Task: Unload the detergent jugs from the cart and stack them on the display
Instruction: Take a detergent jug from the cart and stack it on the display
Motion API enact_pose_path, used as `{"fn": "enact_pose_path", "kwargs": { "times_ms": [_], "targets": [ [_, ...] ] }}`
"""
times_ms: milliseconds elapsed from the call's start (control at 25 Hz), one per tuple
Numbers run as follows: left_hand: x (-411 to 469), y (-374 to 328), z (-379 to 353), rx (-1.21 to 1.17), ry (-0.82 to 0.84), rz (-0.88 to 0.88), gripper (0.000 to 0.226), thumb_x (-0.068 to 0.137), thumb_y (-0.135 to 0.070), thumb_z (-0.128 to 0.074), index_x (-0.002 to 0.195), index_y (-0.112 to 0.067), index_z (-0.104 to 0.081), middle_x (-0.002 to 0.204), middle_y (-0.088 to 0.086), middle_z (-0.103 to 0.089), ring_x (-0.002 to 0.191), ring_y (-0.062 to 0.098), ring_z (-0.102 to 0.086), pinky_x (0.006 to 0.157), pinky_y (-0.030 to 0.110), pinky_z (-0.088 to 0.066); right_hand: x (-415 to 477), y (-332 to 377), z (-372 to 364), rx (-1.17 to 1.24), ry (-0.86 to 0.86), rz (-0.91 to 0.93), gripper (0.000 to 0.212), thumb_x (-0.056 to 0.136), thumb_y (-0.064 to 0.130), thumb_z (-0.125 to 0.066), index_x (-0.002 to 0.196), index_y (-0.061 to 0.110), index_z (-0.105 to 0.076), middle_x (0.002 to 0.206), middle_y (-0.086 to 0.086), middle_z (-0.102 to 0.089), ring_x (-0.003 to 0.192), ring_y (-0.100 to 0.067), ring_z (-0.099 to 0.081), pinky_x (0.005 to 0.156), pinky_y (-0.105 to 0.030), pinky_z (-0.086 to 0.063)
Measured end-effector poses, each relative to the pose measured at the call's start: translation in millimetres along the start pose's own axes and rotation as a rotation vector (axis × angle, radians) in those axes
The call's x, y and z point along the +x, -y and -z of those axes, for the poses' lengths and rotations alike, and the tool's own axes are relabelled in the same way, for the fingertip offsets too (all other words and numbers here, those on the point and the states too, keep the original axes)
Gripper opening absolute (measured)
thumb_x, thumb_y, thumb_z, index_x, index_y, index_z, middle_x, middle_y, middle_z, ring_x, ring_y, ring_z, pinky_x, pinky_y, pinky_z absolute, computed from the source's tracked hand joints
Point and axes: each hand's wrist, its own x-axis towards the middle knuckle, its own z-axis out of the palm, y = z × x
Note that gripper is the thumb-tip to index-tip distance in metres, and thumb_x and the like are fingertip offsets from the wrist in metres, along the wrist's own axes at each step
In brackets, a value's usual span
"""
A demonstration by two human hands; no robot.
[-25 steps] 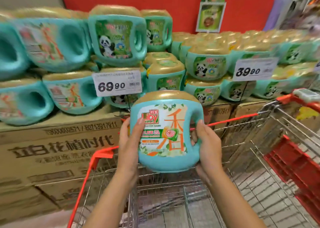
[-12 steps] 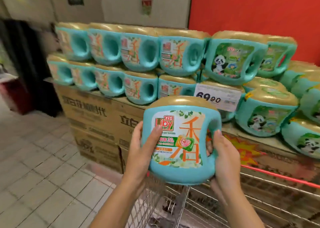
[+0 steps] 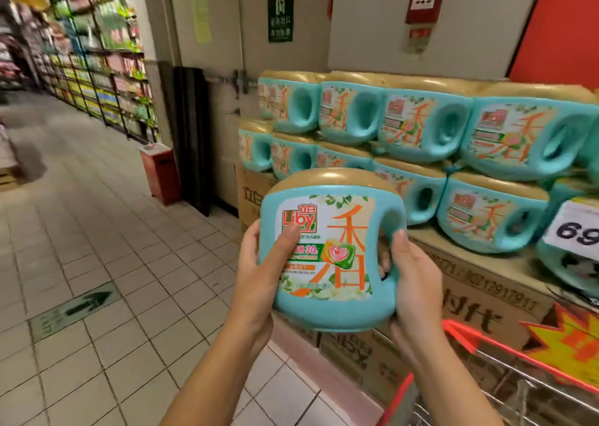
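Observation:
I hold a teal detergent jug with a gold lid and an orange-lettered label upright between both hands, in front of the display's left end. My left hand grips its left side, thumb across the label. My right hand grips the handle side, fingers curled through the handle hole. Stacked jugs of the same kind lie in two rows on the display of cardboard cartons. The red-edged wire cart shows at the bottom right.
A white price sign stands on the display at the right. A red bin and a dark panel stand left of the display by the wall. Tiled floor with a green arrow marker runs to the left toward stocked shelves.
The view has swung left: the panda-label jugs and most of the cart have left the frame, the aisle has come in. The jug stays in both hands, now by the display's left end.

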Motion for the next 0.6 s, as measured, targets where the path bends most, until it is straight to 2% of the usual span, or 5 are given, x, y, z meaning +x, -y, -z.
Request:
{"fn": "enact_pose_path", "kwargs": {
  "times_ms": [280, 400, 600],
  "targets": [
    [92.7, -56.2, 96.8, 0.058, 0.028, -0.051, 0.073, 0.059, -0.047, -0.078, 0.124, -0.023, -0.055, 0.102, 0.006, -0.076, 0.085, 0.025, -0.075, 0.059, 0.03, -0.059, 36.3, -52.9, -129.5, 0.046, -0.023, 0.011, 0.043, 0.097, 0.039, -0.05, 0.062, 0.015, -0.045, 0.057, -0.004, -0.042, 0.054, -0.019, -0.042, 0.044, -0.025, -0.04],
    [133.4, -66.4, 123.4, 0.069, 0.02, -0.059, 0.073, 0.06, -0.048, -0.077, 0.125, -0.021, -0.055, 0.103, 0.006, -0.076, 0.087, 0.026, -0.074, 0.061, 0.032, -0.059, 61.1, -70.6, -167.6, 0.032, -0.031, 0.008, 0.043, 0.097, 0.04, -0.051, 0.061, 0.016, -0.047, 0.059, -0.006, -0.043, 0.057, -0.021, -0.043, 0.048, -0.029, -0.04],
    [216.6, -64.8, 153.7, 0.049, 0.035, -0.067, 0.068, 0.065, -0.047, -0.078, 0.124, -0.022, -0.054, 0.104, 0.006, -0.075, 0.089, 0.026, -0.074, 0.063, 0.034, -0.06, 123.7, -106.3, -216.6, 0.002, -0.022, 0.045, 0.041, 0.097, 0.041, -0.05, 0.064, 0.016, -0.05, 0.058, -0.005, -0.043, 0.055, -0.02, -0.044, 0.047, -0.028, -0.04]
  ]
}}
